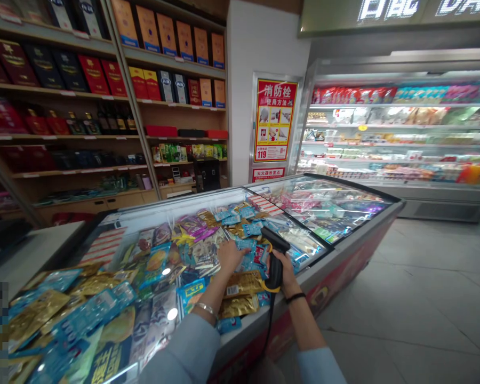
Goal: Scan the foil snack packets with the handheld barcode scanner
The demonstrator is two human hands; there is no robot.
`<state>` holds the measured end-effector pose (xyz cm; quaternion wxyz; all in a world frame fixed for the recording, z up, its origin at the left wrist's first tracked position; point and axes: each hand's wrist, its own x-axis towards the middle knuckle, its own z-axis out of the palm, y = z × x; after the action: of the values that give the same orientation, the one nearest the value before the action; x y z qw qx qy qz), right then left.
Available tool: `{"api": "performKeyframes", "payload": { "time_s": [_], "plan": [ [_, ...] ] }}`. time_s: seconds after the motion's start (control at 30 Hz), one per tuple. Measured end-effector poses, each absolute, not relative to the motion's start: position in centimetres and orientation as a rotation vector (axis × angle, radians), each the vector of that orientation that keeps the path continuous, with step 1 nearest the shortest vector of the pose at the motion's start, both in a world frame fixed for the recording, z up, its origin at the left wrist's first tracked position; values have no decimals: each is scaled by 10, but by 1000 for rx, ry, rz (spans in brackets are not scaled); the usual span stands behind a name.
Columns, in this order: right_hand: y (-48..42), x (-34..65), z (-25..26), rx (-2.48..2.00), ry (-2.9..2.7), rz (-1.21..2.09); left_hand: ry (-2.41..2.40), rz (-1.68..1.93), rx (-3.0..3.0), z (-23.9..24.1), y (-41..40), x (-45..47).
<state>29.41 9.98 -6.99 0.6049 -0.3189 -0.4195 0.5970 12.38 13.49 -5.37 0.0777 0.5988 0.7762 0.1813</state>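
My right hand point(285, 269) is wrapped round the grip of a black and yellow barcode scanner point(275, 261), whose cable hangs down over the freezer's front edge. Inside the chest freezer point(300, 281), my left hand point(230, 257) is over the wrapped ice creams, its thumb spread out to the right beside blue packets point(251, 260). Its other fingertips are partly hidden. Gold packets point(244, 282) lie just below that hand, near the front wall. Purple packets point(196, 225) and more blue ones point(229, 216) lie farther back.
Gold and blue packets point(92, 304) are heaped at the freezer's left end. A glass lid point(304, 197) covers the right part. Shelves of boxed bottles point(92, 72) stand behind on the left. A lit refrigerated display point(400, 144) is at the back right, past the tiled floor point(400, 298).
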Motion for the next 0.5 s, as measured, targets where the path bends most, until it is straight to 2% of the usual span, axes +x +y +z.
{"api": "performKeyframes", "payload": {
  "time_s": [0.2,0.37,0.5],
  "plan": [
    [98,292,-70,-717,-996,1368,2231,777,1717,-61,136,104],
    [96,294,-57,-716,-1015,1346,2074,1280,1618,-59,139,71],
    [85,299,-34,-695,-1073,1323,1733,1683,1550,-53,145,57]
  ]
}}
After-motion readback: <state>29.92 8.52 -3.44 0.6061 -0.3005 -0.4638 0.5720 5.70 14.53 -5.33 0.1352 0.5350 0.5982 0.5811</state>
